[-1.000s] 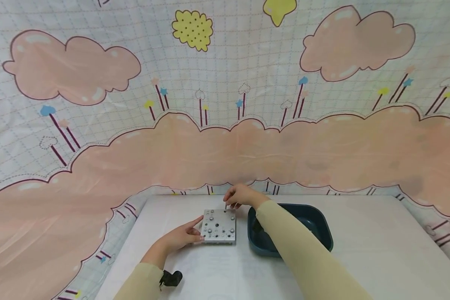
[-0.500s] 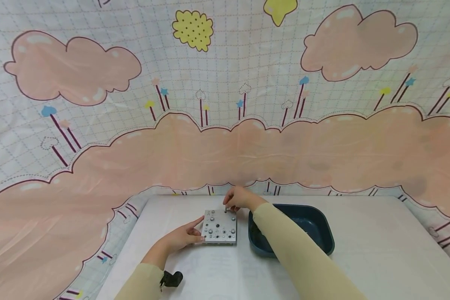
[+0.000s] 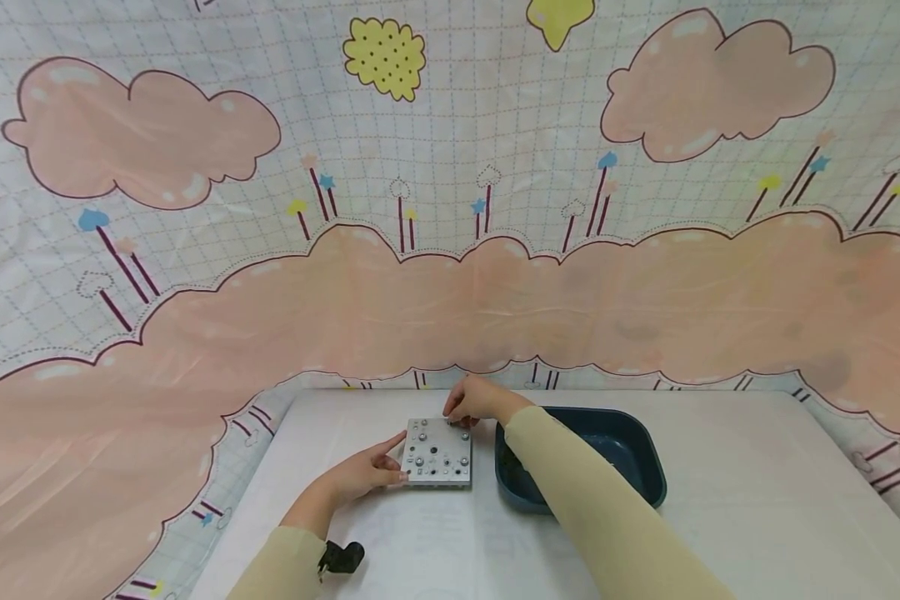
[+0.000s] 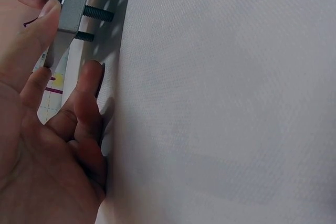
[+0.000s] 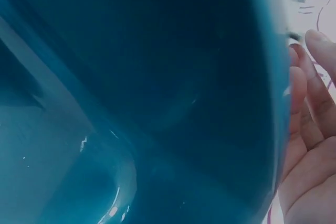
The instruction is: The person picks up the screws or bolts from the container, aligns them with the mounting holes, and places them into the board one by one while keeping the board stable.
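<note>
A square silver metal plate (image 3: 437, 467) with several holes and bolts lies on the white table. In the left wrist view, threaded bolt shanks (image 4: 100, 13) stick out of its underside. My left hand (image 3: 360, 471) grips the plate's left side, thumb on the near corner and index finger stretched along the edge. At the far edge, my right hand (image 3: 480, 398) pinches a small bolt (image 5: 295, 36) between thumb and fingertips, low over a hole. Those fingers mostly hide it in the head view.
Right of the plate, a dark blue plastic bin (image 3: 656, 467) stands under my right forearm; its wall fills most of the right wrist view. A black device (image 3: 342, 557) is at my left wrist. Behind the table hangs a patterned cloth (image 3: 450, 308).
The right hand has come down slightly onto the plate's far edge, and the bolt it pinches now shows less below the fingertips. The left hand and plate have stayed put.
</note>
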Demonstrator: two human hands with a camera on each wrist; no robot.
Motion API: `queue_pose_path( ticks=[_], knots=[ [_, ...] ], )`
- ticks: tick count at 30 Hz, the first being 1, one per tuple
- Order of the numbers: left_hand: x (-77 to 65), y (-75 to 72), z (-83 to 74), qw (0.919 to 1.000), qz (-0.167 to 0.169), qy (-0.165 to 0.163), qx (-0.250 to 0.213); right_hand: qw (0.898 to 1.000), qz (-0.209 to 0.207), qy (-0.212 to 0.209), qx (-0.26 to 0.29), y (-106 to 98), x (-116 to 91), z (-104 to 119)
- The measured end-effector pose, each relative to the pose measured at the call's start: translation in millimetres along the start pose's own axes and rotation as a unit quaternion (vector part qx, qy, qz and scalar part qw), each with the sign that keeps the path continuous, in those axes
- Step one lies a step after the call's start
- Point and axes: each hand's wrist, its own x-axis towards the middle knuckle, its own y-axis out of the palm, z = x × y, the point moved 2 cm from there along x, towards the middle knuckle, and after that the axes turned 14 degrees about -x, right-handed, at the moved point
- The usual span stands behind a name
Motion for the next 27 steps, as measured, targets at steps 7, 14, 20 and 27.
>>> queue_pose_path(
  ticks=[7,14,20,27],
  knots=[
    [0.4,1.2,-0.7,1.0000,0.001,0.003,-0.005,1.000,-0.003,-0.012,0.017,-2,-2,-3],
    [0.2,1.2,-0.9,0.9996,-0.014,-0.003,0.023,0.998,-0.014,-0.044,0.037,-13,-9,-8],
    [0.5,0.3,-0.4,0.9993,-0.012,-0.003,0.035,0.997,-0.023,-0.063,0.044,-25,-30,-14],
    [0.6,1.9,0.0,0.9997,-0.007,-0.002,0.022,0.996,-0.033,-0.070,0.038,-43,-62,-30]
  ],
)
